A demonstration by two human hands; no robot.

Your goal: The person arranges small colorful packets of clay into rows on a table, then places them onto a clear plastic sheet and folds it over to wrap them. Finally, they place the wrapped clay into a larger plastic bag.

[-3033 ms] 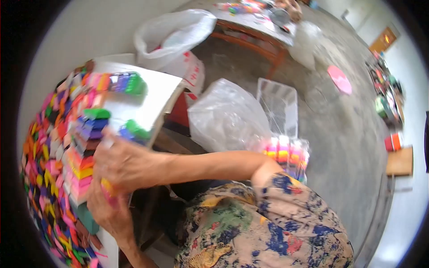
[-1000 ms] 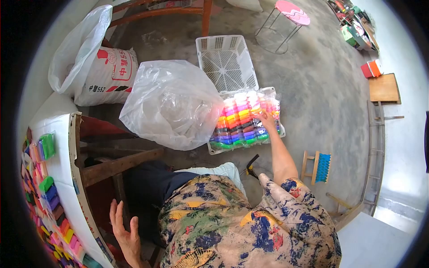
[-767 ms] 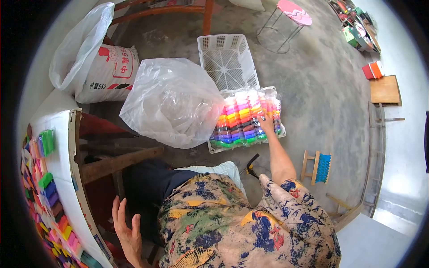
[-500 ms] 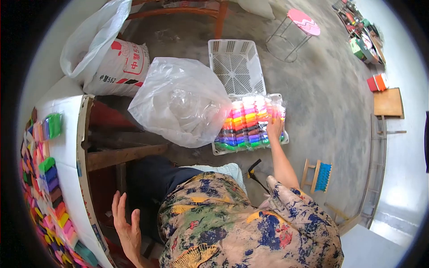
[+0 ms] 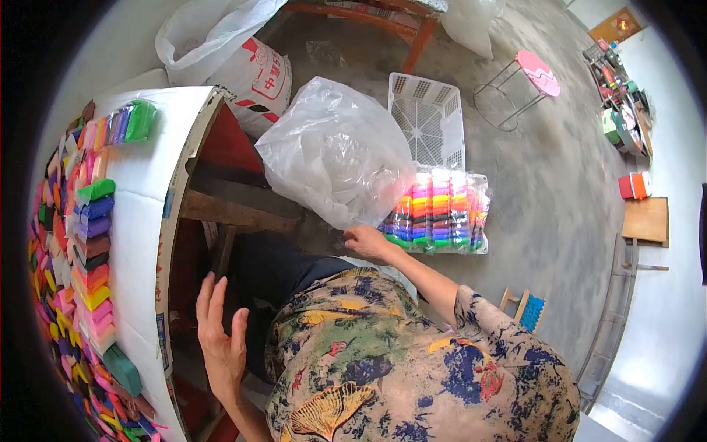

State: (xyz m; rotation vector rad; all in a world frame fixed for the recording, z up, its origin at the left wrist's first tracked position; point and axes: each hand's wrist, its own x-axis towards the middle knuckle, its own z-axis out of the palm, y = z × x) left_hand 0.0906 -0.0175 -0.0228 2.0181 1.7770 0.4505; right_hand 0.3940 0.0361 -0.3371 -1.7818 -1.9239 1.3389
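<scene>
My left hand (image 5: pixel 223 342) is held up with fingers stretched out and nothing in it, beside the edge of the white-topped table (image 5: pixel 136 221). My right hand (image 5: pixel 368 243) has its fingers curled together below a big clear plastic bag (image 5: pixel 331 155); whatever they hold, if anything, is hidden. Right of that hand, several clear-wrapped packs of coloured clay (image 5: pixel 440 214) lie in rows in a white basket (image 5: pixel 479 250). On the table, a strip of wrapped clay in many colours (image 5: pixel 94 258) lies beside a heap of loose coloured pieces (image 5: pixel 62 317).
An upright white plastic crate (image 5: pixel 427 121) stands behind the packs. A printed sack (image 5: pixel 258 81) sits at the back left. Farther right are a pink-topped stool (image 5: pixel 537 72) and a small stool with blue webbing (image 5: pixel 532 313). A wooden beam (image 5: pixel 236 214) runs under the table.
My right hand has left the packs and moved left to beside the plastic bag, its fingers now curled. My left hand stays raised and open. The head view has shifted toward the table.
</scene>
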